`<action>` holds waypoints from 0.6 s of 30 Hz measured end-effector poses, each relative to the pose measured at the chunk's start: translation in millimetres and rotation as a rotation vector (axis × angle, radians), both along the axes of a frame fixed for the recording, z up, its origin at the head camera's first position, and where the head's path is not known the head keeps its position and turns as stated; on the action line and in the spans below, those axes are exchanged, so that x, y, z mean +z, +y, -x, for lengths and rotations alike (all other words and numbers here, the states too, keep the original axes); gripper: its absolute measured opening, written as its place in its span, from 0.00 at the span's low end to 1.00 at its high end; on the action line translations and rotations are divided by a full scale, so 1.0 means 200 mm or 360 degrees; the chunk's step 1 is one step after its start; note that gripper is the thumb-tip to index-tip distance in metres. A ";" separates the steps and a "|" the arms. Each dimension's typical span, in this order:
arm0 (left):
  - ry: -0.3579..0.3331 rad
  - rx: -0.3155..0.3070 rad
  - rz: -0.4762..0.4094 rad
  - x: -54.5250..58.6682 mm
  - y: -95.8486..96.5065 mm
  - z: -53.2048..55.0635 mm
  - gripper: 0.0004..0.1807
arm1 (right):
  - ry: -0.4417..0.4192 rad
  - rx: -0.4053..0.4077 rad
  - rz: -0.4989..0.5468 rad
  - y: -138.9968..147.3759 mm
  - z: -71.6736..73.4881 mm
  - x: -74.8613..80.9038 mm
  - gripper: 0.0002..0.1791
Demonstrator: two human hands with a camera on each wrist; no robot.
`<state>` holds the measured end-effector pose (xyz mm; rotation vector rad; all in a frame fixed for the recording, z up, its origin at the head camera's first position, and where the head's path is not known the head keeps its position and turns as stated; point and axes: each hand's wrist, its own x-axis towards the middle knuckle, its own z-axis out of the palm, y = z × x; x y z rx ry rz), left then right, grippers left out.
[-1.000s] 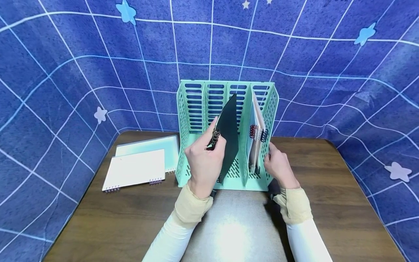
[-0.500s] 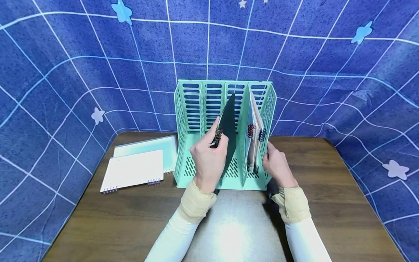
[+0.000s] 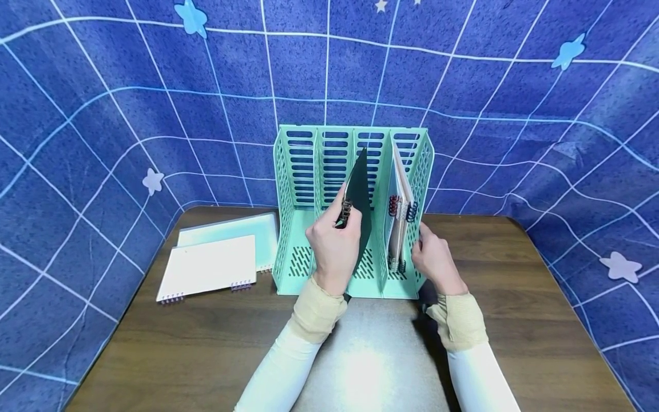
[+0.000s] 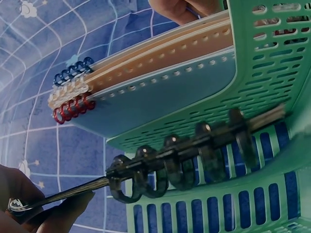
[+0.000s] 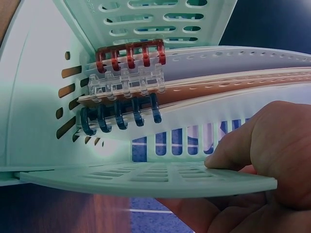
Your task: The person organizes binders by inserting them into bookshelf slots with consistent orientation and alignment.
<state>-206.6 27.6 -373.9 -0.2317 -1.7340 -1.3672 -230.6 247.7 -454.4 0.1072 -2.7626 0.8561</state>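
Note:
A mint-green file organizer [image 3: 282, 229] with upright dividers stands on the table. My left hand [image 3: 334, 246] pinches a black-covered ring-bound notebook [image 3: 362, 191] by its near edge, holding it upright inside the third compartment from the left. Black binding rings [image 4: 180, 160] line its spine in the left wrist view. My right hand [image 3: 437, 260] grips the organizer's right side wall [image 5: 146, 182], thumb inside and the other fingers outside. In the rightmost compartment stand ring-bound notebooks [image 3: 400, 200] with red, clear and dark blue rings [image 5: 120, 115].
Left of the organizer, a white notebook [image 3: 211, 263] with purple rings lies over a pale blue one [image 3: 266, 237] on the brown wooden table [image 3: 206, 349]. A blue curtain [image 3: 221, 74] with a white grid and stars hangs close behind and at the sides.
My left hand has moved slightly right and forward, carrying the black notebook with it within the third compartment. The right hand keeps its grip on the side wall.

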 end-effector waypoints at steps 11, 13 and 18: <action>-0.0071 -0.0008 -0.0048 -0.05 0.05 0.06 0.24 | -0.0030 -0.0013 0.0006 0.00 0.00 0.00 0.24; -0.0076 -0.0007 -0.0043 -0.06 0.05 0.07 0.23 | -0.0019 -0.0014 0.0003 -0.01 0.00 0.00 0.24; -0.0086 -0.0003 -0.0043 -0.09 0.07 0.09 0.24 | -0.0003 -0.0010 -0.0003 0.00 0.00 0.00 0.24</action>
